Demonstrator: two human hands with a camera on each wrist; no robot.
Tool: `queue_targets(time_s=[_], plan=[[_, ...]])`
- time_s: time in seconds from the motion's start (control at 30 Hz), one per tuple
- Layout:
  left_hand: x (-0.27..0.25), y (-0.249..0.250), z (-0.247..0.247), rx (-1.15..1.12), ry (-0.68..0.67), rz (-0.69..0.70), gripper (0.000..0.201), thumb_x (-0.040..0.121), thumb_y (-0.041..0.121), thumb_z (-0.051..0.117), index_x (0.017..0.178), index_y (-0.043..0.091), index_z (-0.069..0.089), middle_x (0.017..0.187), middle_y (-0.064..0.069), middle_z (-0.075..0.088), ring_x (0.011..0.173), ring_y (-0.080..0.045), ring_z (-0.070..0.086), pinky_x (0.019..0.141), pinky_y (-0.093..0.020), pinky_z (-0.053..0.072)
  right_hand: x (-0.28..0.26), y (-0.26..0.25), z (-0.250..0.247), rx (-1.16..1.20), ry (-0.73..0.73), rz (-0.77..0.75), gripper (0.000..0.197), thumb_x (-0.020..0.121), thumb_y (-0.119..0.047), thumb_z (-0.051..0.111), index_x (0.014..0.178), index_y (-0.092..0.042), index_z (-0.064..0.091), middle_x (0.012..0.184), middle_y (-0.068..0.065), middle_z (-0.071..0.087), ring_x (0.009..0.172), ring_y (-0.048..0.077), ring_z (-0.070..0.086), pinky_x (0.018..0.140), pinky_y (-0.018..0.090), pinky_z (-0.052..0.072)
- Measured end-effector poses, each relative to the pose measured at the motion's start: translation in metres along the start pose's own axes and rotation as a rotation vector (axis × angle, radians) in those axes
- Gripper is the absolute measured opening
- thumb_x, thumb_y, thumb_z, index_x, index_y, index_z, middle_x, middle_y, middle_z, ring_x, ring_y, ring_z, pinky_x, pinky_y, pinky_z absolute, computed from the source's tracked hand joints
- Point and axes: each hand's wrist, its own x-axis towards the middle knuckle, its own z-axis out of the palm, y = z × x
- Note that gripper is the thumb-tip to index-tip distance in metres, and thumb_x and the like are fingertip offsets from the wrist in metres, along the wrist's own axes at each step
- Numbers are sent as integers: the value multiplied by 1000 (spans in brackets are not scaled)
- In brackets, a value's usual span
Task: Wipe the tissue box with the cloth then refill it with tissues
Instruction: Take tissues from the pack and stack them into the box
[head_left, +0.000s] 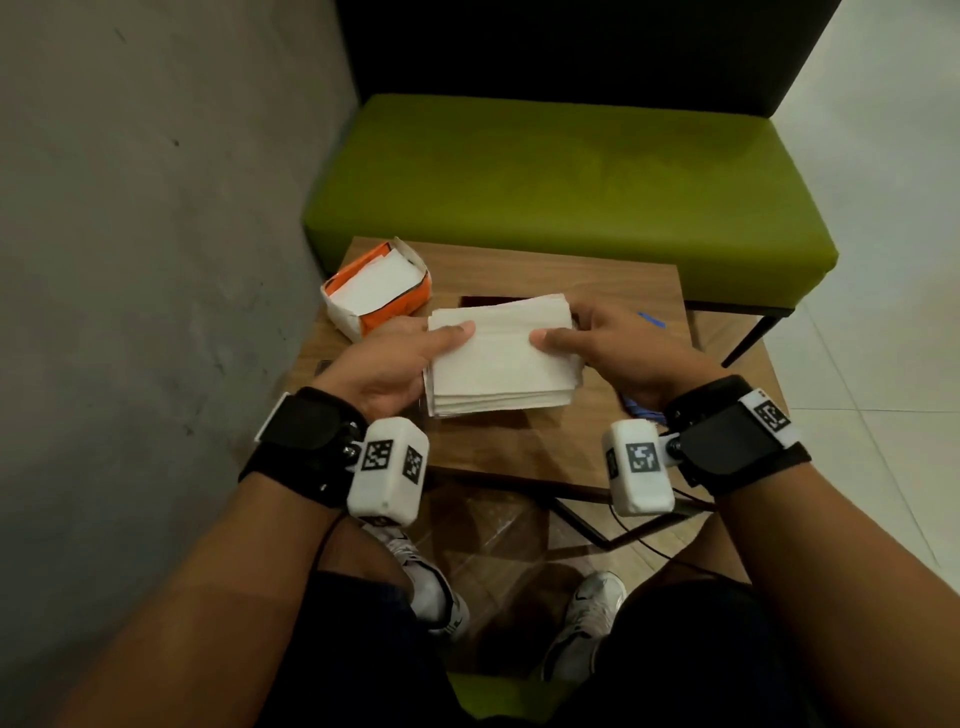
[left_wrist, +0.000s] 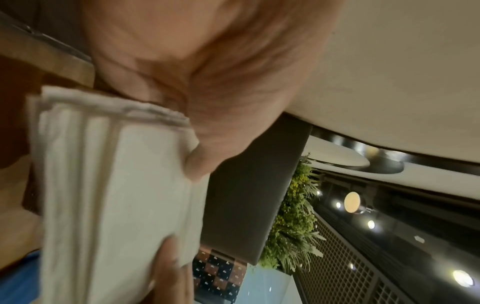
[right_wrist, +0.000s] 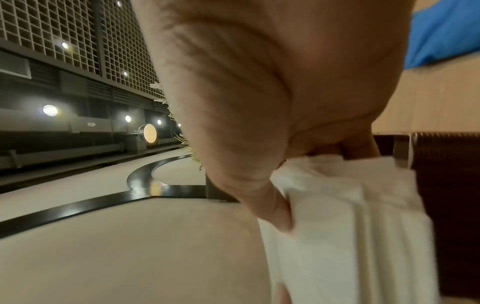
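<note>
A thick stack of white tissues (head_left: 501, 356) is held over the wooden table (head_left: 613, 283) between both hands. My left hand (head_left: 410, 353) grips its left end, thumb on top. Gripping the right end the same way is my right hand (head_left: 597, 345). The dark tissue box (head_left: 483, 301) lies under the stack, only its far rim showing. Both wrist views show the tissues, the stack (left_wrist: 116, 195) and the stack (right_wrist: 350, 226), pinched under a thumb. A blue cloth (head_left: 649, 318) lies behind and under my right hand.
An opened orange and white tissue pack (head_left: 376, 288) sits at the table's far left corner. A green bench (head_left: 571, 197) stands beyond the table, a grey wall (head_left: 156, 208) on the left. My shoes (head_left: 587, 618) are on the floor below.
</note>
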Motion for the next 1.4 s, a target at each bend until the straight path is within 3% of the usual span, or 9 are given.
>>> queue_targets(time_s=[0.27,0.4,0.6,0.67,0.83,0.97,1.13,1.3,1.4], plan=[[25,0,25,32,185,46,24,111,22,58,130,9,64,116,-9,77,100,-21,76,80,-34,63,10,4,33,271,306,72,40,112,-41,48,146,-22,54,136,-2,68,121,17,66,95,35,55],[41,11,26,62,178,16,22,111,23,58,125,7,65,108,-10,78,93,-23,76,79,-36,62,16,1,32,320,365,100,37,114,-30,43,148,-18,51,134,3,66,116,18,65,79,28,55],[63,31,22,151,163,-14,21,109,4,52,90,6,60,77,-7,75,68,-20,74,63,-27,59,40,4,9,254,469,132,37,107,2,40,139,-7,57,122,7,70,99,18,70,85,33,59],[77,31,17,226,219,8,26,102,-1,61,80,12,55,86,-11,67,83,-22,66,79,-30,52,48,5,4,193,499,148,37,105,6,40,133,-7,59,114,7,71,90,15,69,73,27,58],[98,17,14,291,448,78,32,89,1,83,117,4,68,125,-19,72,117,-33,71,104,-48,59,67,8,0,-13,540,228,22,101,8,50,96,-10,60,89,2,64,79,14,62,66,31,54],[109,3,11,416,534,146,39,85,4,87,119,4,69,123,-11,69,112,-23,65,93,-32,55,77,15,3,-201,576,283,29,94,-2,61,122,-5,56,112,17,67,101,36,67,91,55,61],[115,-5,9,673,529,226,25,86,9,84,103,17,68,114,-6,71,109,-24,67,87,-33,54,80,17,4,-427,571,270,34,96,-6,58,128,-1,48,88,5,56,77,24,56,73,42,50],[116,-5,8,912,445,299,17,86,12,77,100,17,67,90,-1,63,93,-27,64,79,-38,53,82,24,11,-634,630,210,26,88,-11,60,113,-12,55,110,16,66,104,40,62,86,47,52],[117,-2,5,1012,402,305,16,85,16,77,99,18,69,80,3,62,88,-27,65,81,-43,58,84,29,12,-763,624,195,25,87,-12,58,112,-14,57,111,17,67,113,41,53,85,44,38]])
